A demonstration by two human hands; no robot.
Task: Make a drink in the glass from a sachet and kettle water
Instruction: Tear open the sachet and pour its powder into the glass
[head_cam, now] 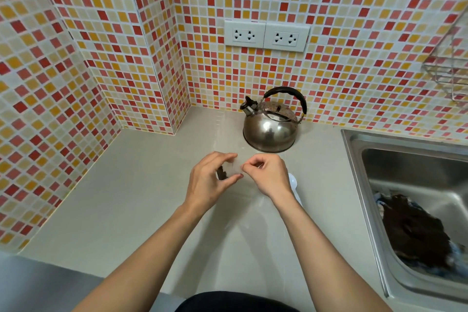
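We are at the sachet step, by our reading. The left hand (pixel 212 180) is curled, thumb and fingers pinching a small sachet (pixel 225 172) that blurs pale against the counter (pixel 126 197), with a dark patch at its left end. The right hand (pixel 268 175) is closed to a pinch at the sachet's right edge, so the two hands meet just above the counter as if to tear it open; whether the tear has begun we cannot tell. The glass itself we cannot make out with certainty: there is a faint clear shimmer below and between the hands, but it is too vague to call. A white spoon (pixel 293 182) lies on the counter, mostly hidden under the right wrist. The kettle (pixel 269 129) stands behind the hands near the tiled wall, lid on, untouched. The sink (pixel 354 154) to the right holds something dark. Next, we judge, comes a clean tear across the top while the left hand keeps the sachet upright, then tipping it into the glass before reaching back for the kettle.
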